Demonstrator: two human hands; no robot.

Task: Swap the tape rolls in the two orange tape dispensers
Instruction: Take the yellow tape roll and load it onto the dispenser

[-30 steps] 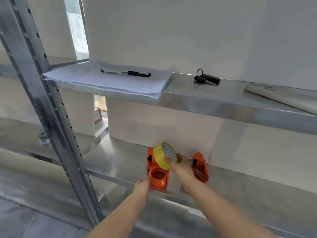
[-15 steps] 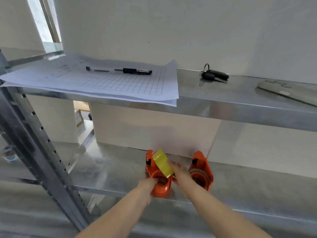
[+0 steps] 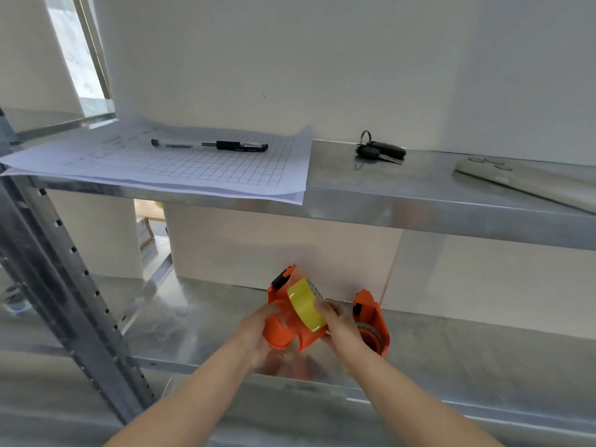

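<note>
- The lower shelf (image 3: 451, 356) of a metal rack serves as the landmark here; both of the 2 orange dispensers are over it, close to the white back wall (image 3: 290, 59).
- The left hand (image 3: 256, 337) grips the left dispenser (image 3: 279, 332) from its left side, fingers curled around the orange body, which is tilted and appears lifted off the lower shelf.
- The right hand (image 3: 342, 330) pinches the yellow tape roll (image 3: 306, 306) by its rim, thumb on the near face.
- The yellow tape roll stands on edge, tilted, and sits in the open top of the left dispenser, touching the orange plastic.
- The right dispenser (image 3: 371, 321) rests on the lower shelf just beside the right hand, partly hidden by it, with a brownish tape roll (image 3: 371, 330) in it.
- Above the lower shelf, the upper shelf (image 3: 419, 208) carries a stack of gridded paper sheets (image 3: 193, 166) at its left end, overhanging the front edge.
- A black pen (image 3: 209, 145) lies on the paper sheets.
- A bunch of keys (image 3: 380, 152) lies on the bare metal to the right of the sheets, and a pale remote control (image 3: 529, 182) further right.
- A perforated upright post (image 3: 64, 285) of the rack runs down at the left end of the lower shelf.
</note>
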